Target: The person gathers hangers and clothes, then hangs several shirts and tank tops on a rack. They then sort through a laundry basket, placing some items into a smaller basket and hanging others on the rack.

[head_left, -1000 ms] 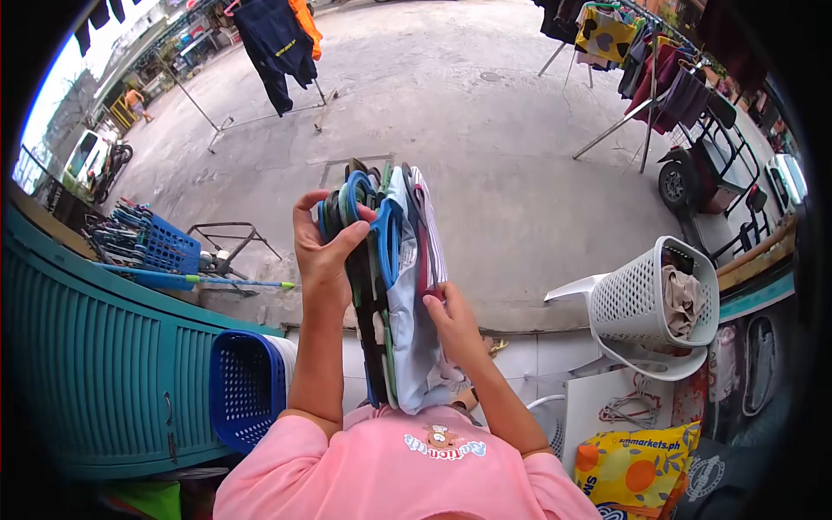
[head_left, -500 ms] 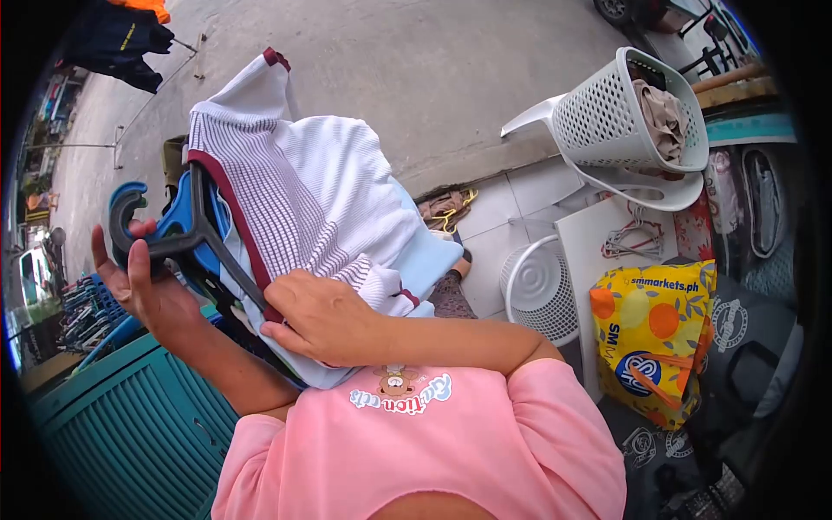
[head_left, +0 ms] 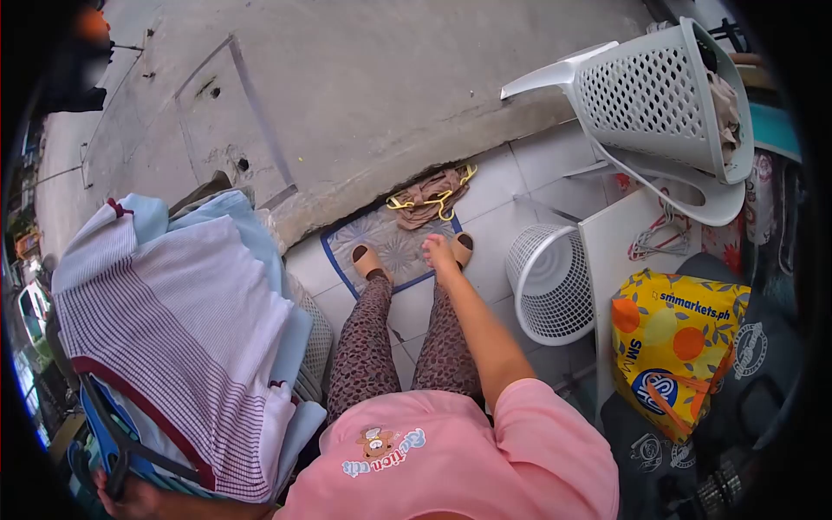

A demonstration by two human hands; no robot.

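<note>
At the lower left my left hand (head_left: pixel 130 496) is closed round the hook end of a dark hanger (head_left: pixel 130 444). From that hanger spreads a white and maroon striped shirt (head_left: pixel 173 321), lying over light blue garments (head_left: pixel 299 342) and other hangers. My right hand (head_left: pixel 440 253) is held out in front of me over the floor mat, beside my foot, with its fingers curled together; whatever they hold, if anything, is too small to name. Near it, a brown cloth (head_left: pixel 429 198) with a yellow hanger (head_left: pixel 448 208) lies at the mat's far edge.
A white basket (head_left: pixel 646 95) holding clothes rests on a white chair (head_left: pixel 724 204) at the upper right. Below stand an empty white basket (head_left: pixel 555 282) and a yellow bag (head_left: pixel 676 338). Wire hangers (head_left: pixel 663 236) lie on a white surface. A raised concrete edge (head_left: pixel 520 117) crosses beyond the mat.
The shirt and hangers in my left hand have moved down and left. My right hand has let go of the shirt and moved out to the right over the mat. The view has tilted down.
</note>
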